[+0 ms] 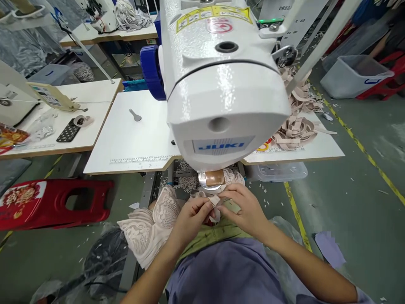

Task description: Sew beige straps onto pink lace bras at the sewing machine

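A beige strap (215, 200) is pinched between the thumb and fingers of my left hand (195, 212), its short end sticking up. Close beside it on the right, my right hand (243, 207) has its thumb and fingertips curled in on the same strap and the fabric around it. Both hands are just below the head of a white sewing machine (228, 105). Pale lace bras (148, 230) hang over the edge to the left of my left hand. More lace (234, 176) shows under the machine head, where the needle area is hidden.
A white tabletop (133, 135) with a printed ruler carries a small grey tool (135, 115). Beige straps (299, 128) are heaped on the right side. A red stool (53, 202) lies at the left, and a clear plastic tray (280, 172) sits under the table.
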Tool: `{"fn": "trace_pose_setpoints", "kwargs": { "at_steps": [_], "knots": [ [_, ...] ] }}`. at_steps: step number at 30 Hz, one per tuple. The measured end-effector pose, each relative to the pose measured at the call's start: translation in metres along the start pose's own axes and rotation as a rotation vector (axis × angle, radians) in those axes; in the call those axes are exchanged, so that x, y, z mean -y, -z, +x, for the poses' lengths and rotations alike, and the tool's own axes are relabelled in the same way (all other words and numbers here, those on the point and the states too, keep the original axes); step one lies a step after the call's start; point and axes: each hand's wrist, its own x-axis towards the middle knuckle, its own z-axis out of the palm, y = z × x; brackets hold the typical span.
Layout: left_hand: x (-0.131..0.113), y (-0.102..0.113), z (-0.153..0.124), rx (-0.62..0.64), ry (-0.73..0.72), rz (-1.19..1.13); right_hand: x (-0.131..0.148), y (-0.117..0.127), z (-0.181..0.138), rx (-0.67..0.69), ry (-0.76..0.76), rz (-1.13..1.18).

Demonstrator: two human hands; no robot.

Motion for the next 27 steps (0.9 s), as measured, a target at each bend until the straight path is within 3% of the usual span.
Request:
{"fn": "trace_pose_setpoints", "kwargs": {
  "at_steps": [5, 9, 11, 14, 18, 21, 24, 27],
  "knots": [
    [-0.004, -0.002, -0.002, -0.075, -0.044, 0.145, 0.003, -0.006, 0.0, 0.028, 0.016, -0.045],
    [-0.008, -0.004, 0.0, -0.113, -0.018, 0.174, 0.01, -0.015, -0.004, -0.016, 0.105, -0.066],
    [-0.009, -0.003, 0.001, -0.145, 0.015, 0.187, 0.005, -0.017, -0.005, 0.035, 0.164, -0.062],
    [-0.002, 0.004, 0.004, -0.142, 0.073, 0.136, -0.03, -0.004, 0.009, 0.182, 0.079, -0.191],
    [0.023, 0.014, 0.008, -0.128, 0.091, 0.045, -0.105, 0.045, 0.062, 0.245, -0.34, -0.667],
    [0.036, 0.015, 0.009, -0.075, 0.084, 0.016, -0.145, 0.071, 0.098, 0.261, -0.412, -0.763],
    [0.038, 0.012, 0.012, -0.06, 0.038, -0.005, -0.16, 0.08, 0.114, 0.329, -0.41, -0.782],
    [0.036, 0.011, 0.016, -0.071, 0.043, -0.069, -0.158, 0.091, 0.112, 0.351, -0.395, -0.775]
  ]
}}
